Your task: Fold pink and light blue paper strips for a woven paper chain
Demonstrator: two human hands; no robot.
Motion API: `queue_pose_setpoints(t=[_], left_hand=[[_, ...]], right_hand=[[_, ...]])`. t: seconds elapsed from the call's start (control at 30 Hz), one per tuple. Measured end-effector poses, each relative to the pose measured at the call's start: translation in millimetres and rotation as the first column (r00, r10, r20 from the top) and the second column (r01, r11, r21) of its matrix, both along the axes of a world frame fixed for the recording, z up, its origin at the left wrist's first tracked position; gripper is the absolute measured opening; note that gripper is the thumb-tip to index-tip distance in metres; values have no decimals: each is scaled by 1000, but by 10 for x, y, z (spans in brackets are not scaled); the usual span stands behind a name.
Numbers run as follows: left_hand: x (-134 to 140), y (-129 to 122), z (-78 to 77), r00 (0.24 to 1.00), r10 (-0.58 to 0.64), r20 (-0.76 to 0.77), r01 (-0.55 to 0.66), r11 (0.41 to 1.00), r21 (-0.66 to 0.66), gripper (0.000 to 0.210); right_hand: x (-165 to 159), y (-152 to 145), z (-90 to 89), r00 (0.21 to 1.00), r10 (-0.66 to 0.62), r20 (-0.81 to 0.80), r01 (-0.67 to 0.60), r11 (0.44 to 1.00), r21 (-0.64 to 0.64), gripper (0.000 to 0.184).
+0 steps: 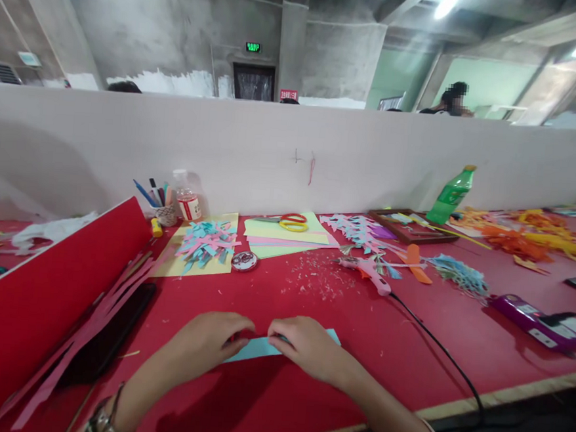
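Note:
A light blue paper strip (257, 350) lies across the red tabletop near the front edge. My left hand (218, 337) has its fingers curled and pinched over the strip's left part. On the right part, my right hand (303, 345) pinches the strip in the same way, and the strip's far end shows beyond it. The fingertips are partly hidden behind the hands. Beyond the hands, small paper scraps (316, 277) are scattered on the table. A pink glue gun (370, 274) rests to the right of the scraps, its black cord running toward the front edge.
Red-and-yellow scissors (292, 223) lie on stacked coloured paper (266, 241). Pink and blue cut pieces (207, 242) sit on yellow paper at left, near a round tin (244, 260). A red board (59, 305) stands left. A purple power strip (537, 323) and green bottle (451, 196) are right.

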State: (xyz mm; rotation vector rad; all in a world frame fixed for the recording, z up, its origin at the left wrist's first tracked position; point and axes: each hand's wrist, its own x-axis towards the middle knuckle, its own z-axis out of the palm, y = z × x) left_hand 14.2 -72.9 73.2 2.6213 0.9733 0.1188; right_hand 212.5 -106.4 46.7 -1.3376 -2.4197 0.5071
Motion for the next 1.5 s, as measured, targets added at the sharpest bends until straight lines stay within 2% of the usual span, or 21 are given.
queue_pose_setpoints(t=[0.2,0.37,0.53,0.63,0.77,0.9,0.97,1.07,1.1,1.17,1.23,1.3,1.4,1.43,1.5], left_hand=[[207,-85,-165,996,72,-45,-60,971,233,9],[223,-89,-269,985,45,-167,36,890,455,13],[121,-2,-241,984,16,-178,79,852,517,14],[-25,101,-197,971,76,-227,60,841,538,14],[-336,280,-193,946,204,-252,-30,830,557,16],[-608,414,-184,916,379,-135,-253,804,539,19],[-638,429,-133,912,409,-10,-361,815,454,21],[-518,397,-24,915,329,233,-388,874,293,20],[-445,376,8,906,295,303,-387,869,309,23],[-278,326,51,894,228,387,-392,816,425,31],[-115,270,65,917,169,362,-349,781,518,31],[12,214,54,952,105,288,-243,829,503,29],[101,140,7,978,-13,206,-47,957,285,22],[109,117,-13,980,-39,196,3,984,179,21],[110,72,-52,979,-43,198,42,999,9,23]], right_hand=[[-80,-21,11,986,-85,-141,81,996,-32,19],[-11,-79,-6,957,-83,-280,51,992,-119,21],[109,-94,0,926,-132,-354,78,984,-163,22],[228,-67,21,910,-164,-382,107,980,-165,23],[389,-46,63,892,-195,-407,143,978,-155,23],[485,-43,83,855,-235,-461,197,972,-130,24],[494,-23,84,813,-278,-512,264,959,-102,25],[442,26,98,782,-299,-546,294,951,-100,24],[411,41,110,796,-280,-537,268,958,-102,23],[341,60,148,845,-209,-492,187,978,-94,22],[286,61,197,886,-136,-444,118,991,-69,22],[270,54,246,916,-74,-393,61,997,-46,23],[313,54,305,956,39,-290,-44,999,-9,24],[329,59,318,968,74,-240,-72,997,16,23],[328,73,333,986,110,-128,-99,991,90,20]])
